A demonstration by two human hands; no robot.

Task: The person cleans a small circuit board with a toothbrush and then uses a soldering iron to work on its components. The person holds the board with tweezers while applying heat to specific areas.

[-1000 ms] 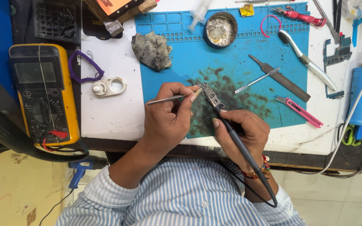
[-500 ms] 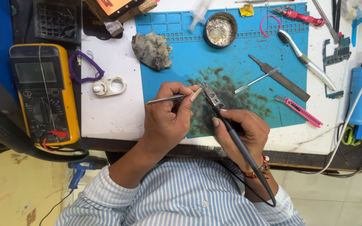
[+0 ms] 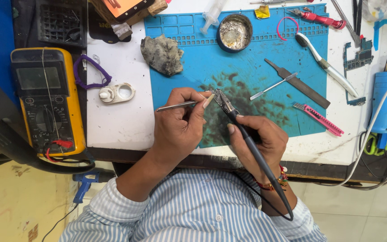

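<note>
My left hand (image 3: 178, 127) pinches thin metal tweezers (image 3: 175, 106) that point right toward a small component over the blue mat (image 3: 265, 58). My right hand (image 3: 259, 140) grips a dark soldering iron (image 3: 242, 134) like a pen. Its tip (image 3: 219, 97) meets the tweezers' end just above the stained, sooty patch of the mat. The iron's black cable runs back past my wrist, which wears a red thread band. Both hands rest at the table's front edge.
A yellow multimeter (image 3: 48, 101) lies at the left. On the mat sit a grey lump (image 3: 162, 54), a round tin (image 3: 234, 31), a flat file (image 3: 297, 83), a metal spudger (image 3: 271, 87) and a pink cutter (image 3: 318, 118). A blue tool (image 3: 383, 105) and cables crowd the right.
</note>
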